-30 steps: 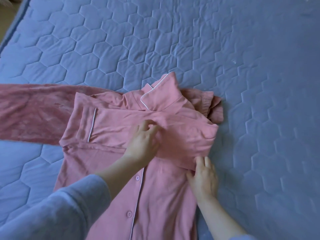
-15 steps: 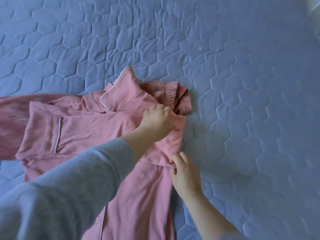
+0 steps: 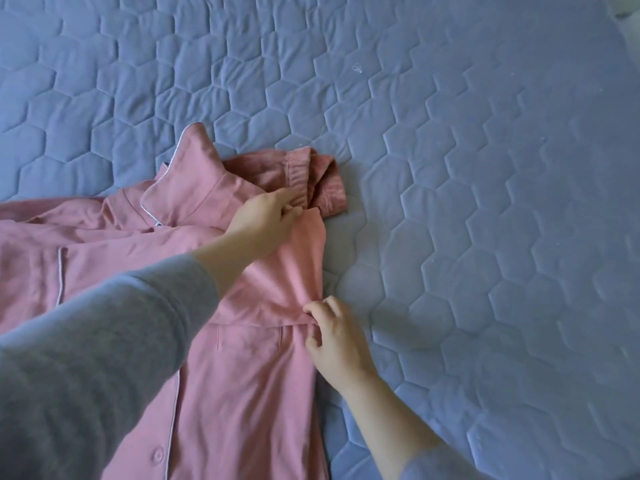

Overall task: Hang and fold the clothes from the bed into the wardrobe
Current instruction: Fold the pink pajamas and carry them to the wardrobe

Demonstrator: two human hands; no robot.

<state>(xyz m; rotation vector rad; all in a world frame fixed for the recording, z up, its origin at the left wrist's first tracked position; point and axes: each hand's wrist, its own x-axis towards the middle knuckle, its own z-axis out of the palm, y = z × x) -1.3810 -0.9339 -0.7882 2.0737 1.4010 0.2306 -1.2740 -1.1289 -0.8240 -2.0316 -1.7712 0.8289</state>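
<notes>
Left hand (image 3: 266,221) reaches across, pinching the folded sleeve (image 3: 298,268) at its far corner, right hand (image 3: 337,337) pinches the near edge, pink shirt (image 3: 242,393) lying lengthwise, collar (image 3: 188,181) pointing away.

pink pajama shirt (image 3: 242,375) | flat on bed (image 3: 485,202) | sleeve folded across

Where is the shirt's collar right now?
In the head view, left of centre: the collar lies on the pink shirt, just left of the left hand.

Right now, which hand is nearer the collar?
The left hand, right beside the collar; the right hand pinches the shirt edge lower down.
</notes>
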